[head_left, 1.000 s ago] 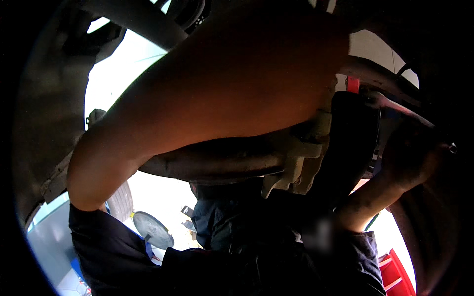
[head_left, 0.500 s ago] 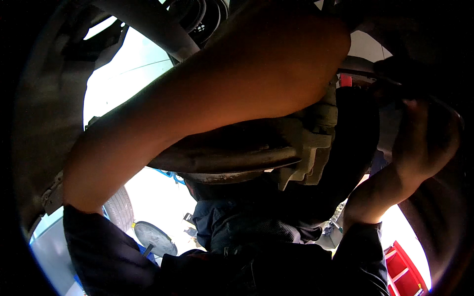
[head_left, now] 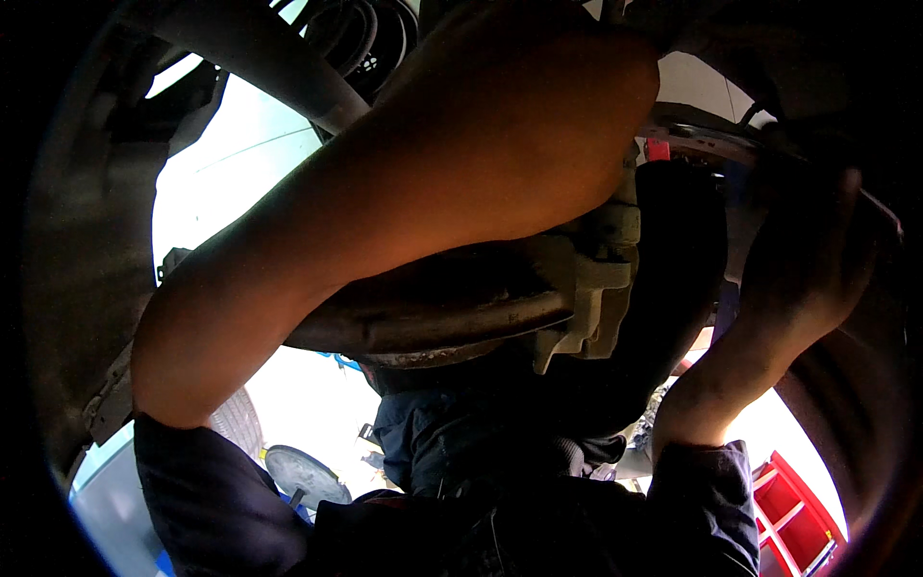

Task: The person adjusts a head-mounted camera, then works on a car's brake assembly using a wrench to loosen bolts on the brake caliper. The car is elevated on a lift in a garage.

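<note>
My left forearm crosses the middle, and my left hand [head_left: 611, 96] reaches up into the dark at the top. Its fingers are hidden, so what it touches cannot be seen. Just under it is a grey metal brake caliper [head_left: 601, 298], beside the rusty edge of a brake disc [head_left: 433, 327]. My right hand [head_left: 812, 260] is raised in deep shadow at the right, near a curved dark metal edge [head_left: 707, 139]. One raised finger shows faintly; the rest, and anything held, is lost in the dark.
Dark wheel-arch lining [head_left: 87, 250] closes in at the left. A thick tube [head_left: 279, 67] and a coil spring [head_left: 341, 38] hang above. Below are a tire [head_left: 238, 423], a round plate on a stand [head_left: 303, 473] and a red shelved rack [head_left: 793, 510].
The view has shifted slightly, so the caliper and left arm sit a little further left. My right hand has turned somewhat and is darker, with a finger now pointing up.
</note>
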### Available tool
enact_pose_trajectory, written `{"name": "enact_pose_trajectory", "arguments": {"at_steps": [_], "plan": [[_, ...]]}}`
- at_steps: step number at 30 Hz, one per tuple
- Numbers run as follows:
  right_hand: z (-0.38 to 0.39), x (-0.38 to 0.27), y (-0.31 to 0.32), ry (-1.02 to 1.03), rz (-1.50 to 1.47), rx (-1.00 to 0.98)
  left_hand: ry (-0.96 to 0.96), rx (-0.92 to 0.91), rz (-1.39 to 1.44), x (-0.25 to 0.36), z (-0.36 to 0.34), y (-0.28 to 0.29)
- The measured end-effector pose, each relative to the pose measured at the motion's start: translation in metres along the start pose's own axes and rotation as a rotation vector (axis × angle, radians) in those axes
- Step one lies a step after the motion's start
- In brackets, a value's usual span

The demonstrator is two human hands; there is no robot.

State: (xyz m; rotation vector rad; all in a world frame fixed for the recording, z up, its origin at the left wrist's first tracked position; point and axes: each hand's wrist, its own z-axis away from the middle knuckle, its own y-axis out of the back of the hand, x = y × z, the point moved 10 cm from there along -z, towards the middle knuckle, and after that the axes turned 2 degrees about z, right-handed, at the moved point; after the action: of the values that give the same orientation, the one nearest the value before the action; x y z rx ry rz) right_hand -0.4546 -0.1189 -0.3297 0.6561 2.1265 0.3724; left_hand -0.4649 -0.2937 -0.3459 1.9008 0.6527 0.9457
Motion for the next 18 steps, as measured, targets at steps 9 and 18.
{"name": "enact_pose_trajectory", "arguments": {"at_steps": [9, 18], "plan": [[-0.001, -0.048, -0.041, 0.183, -0.106, -0.125, 0.002, 0.002, 0.006, 0.001, 0.004, 0.004], [0.04, 0.061, -0.061, -0.762, -1.007, 0.156, -0.005, 0.005, -0.006, 0.005, 0.002, 0.003]]}}
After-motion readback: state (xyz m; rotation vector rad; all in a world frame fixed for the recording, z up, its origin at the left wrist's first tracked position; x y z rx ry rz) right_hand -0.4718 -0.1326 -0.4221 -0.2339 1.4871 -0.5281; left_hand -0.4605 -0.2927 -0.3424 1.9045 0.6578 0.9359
